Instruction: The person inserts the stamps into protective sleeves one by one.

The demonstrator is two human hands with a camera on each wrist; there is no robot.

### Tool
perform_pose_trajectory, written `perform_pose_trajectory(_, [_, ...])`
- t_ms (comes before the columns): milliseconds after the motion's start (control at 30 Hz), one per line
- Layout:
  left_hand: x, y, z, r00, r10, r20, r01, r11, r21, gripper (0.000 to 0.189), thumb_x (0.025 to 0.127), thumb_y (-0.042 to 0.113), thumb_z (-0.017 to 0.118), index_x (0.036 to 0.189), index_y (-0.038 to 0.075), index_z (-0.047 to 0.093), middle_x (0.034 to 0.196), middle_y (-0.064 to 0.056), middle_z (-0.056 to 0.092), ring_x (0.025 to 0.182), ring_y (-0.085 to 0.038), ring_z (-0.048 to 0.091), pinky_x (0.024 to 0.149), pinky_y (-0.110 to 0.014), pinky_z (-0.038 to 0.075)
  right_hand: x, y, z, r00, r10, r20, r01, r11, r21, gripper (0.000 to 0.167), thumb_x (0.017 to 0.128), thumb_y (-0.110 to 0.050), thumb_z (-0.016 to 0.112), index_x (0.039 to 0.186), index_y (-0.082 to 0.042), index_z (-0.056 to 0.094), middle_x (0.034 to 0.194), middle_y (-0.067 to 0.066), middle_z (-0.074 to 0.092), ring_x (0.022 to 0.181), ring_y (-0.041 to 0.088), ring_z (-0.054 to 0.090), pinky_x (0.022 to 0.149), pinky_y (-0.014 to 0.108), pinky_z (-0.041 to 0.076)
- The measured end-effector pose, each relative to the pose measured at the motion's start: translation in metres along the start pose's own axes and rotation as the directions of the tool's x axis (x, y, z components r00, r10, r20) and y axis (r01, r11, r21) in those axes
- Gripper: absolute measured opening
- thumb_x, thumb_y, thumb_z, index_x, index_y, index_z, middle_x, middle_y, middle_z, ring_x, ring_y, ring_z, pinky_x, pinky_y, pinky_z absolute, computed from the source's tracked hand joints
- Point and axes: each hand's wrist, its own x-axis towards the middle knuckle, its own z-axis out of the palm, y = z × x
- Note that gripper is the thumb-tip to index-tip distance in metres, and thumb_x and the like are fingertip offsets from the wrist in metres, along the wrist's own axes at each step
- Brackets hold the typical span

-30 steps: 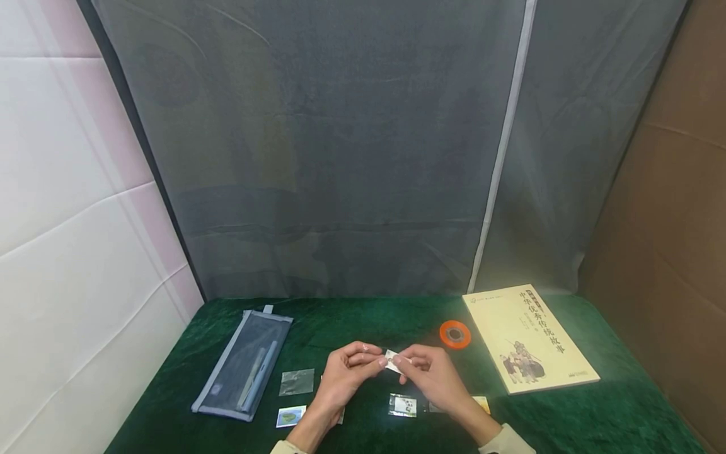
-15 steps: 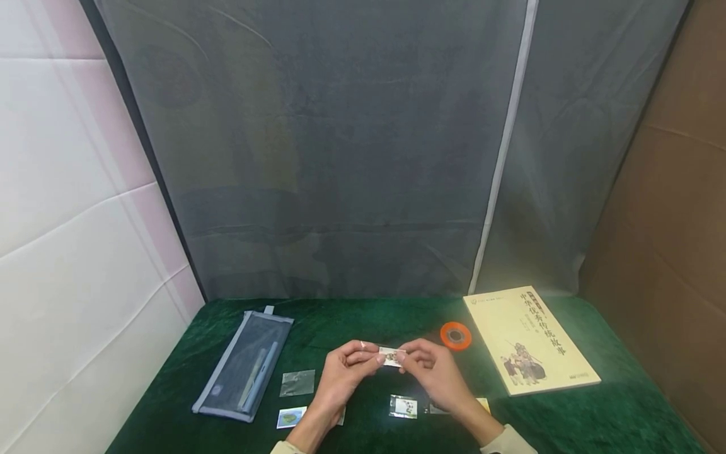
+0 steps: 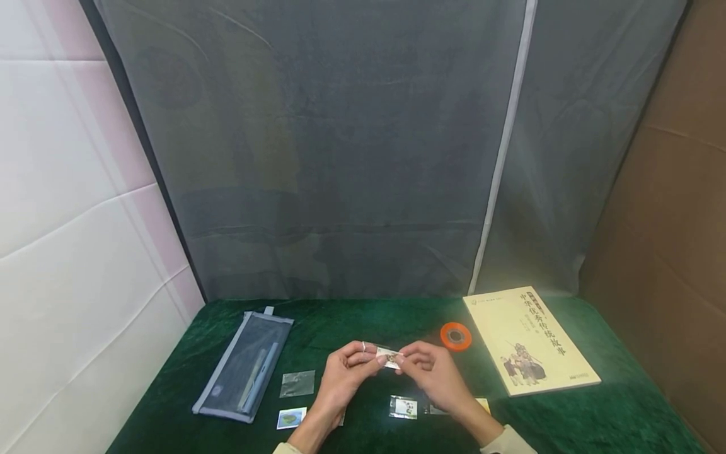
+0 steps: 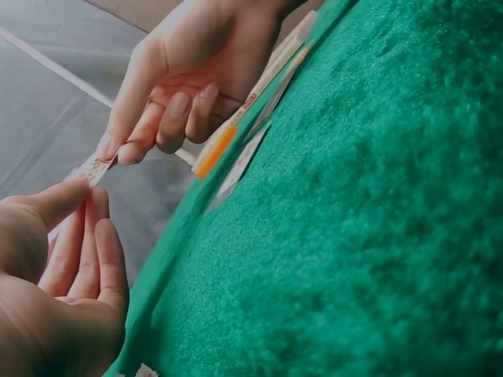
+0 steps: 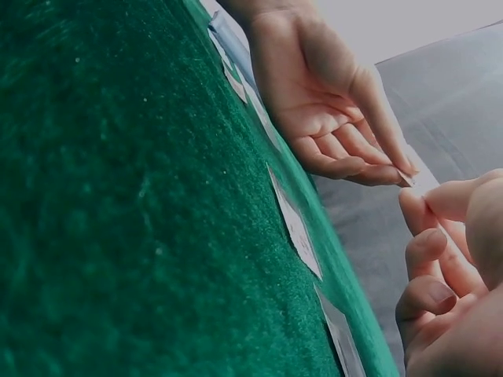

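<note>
Between both hands, a small white stamp [image 3: 389,358] with a brownish picture is held above the table. My left hand [image 3: 344,372] pinches its left side with thumb and fingers. On the other side, my right hand [image 3: 435,373] pinches the right edge. A clear glint shows at the left fingers; I cannot tell whether it is a sleeve. In the left wrist view the stamp [image 4: 97,169] spans the two thumbs. Below the hands lies a panda stamp in a clear sleeve [image 3: 404,407]. A stamp with a green picture [image 3: 292,418] is by the left forearm.
A clear plastic sleeve [image 3: 297,383] lies left of the hands. Further left is a blue mesh pouch [image 3: 244,366] with pens. An orange tape roll [image 3: 455,337] and a cream book [image 3: 530,340] lie on the right. A yellow piece [image 3: 484,404] is partly behind the right forearm.
The stamp was tilted a second ago, then turned level with its picture toward the head camera. Now it tips slightly and shifts a little left; both hands keep their grip.
</note>
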Motion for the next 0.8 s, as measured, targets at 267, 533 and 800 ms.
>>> perform_pose_trajectory(267, [-0.0006, -0.0023, 0.0026, 1.0, -0.013, 0.021, 0.013, 1.0, 0.002, 0.044, 0.092, 0.027, 0.09, 0.122, 0.001, 0.071, 0.104, -0.005, 0.084, 0.094, -0.011, 0.076, 0.086, -0.028, 0.06, 0.0007, -0.0003, 0.0, 1.0, -0.013, 0.014, 0.012, 1.0, 0.013, 0.015, 0.102, -0.027, 0.078, 0.109, -0.013, 0.078, 0.095, 0.008, 0.084, 0.084, 0.03, 0.079, 0.073, 0.027, 0.055])
perform_pose_trajectory(533, [0.002, -0.0034, 0.0, 0.992, 0.013, 0.126, -0.011, 1.0, -0.02, 0.039, 0.096, 0.027, 0.085, 0.121, 0.0, 0.072, 0.107, -0.011, 0.084, 0.097, -0.018, 0.081, 0.087, -0.032, 0.064, 0.0021, 0.0016, -0.0032, 0.999, -0.041, 0.006, 0.041, 0.999, -0.001, 0.017, 0.101, -0.023, 0.079, 0.109, -0.009, 0.077, 0.093, 0.011, 0.083, 0.074, 0.02, 0.074, 0.065, 0.023, 0.052])
perform_pose_trajectory(800, [0.0017, -0.0027, -0.0036, 0.983, 0.05, 0.175, -0.056, 0.998, 0.029, 0.033, 0.099, 0.025, 0.082, 0.119, 0.001, 0.075, 0.11, -0.014, 0.084, 0.098, -0.02, 0.081, 0.09, -0.034, 0.064, 0.0026, 0.0033, -0.0061, 0.999, -0.027, 0.027, 0.027, 0.999, -0.035, 0.013, 0.101, -0.027, 0.079, 0.109, -0.018, 0.08, 0.092, 0.004, 0.083, 0.068, 0.017, 0.068, 0.06, 0.022, 0.049])
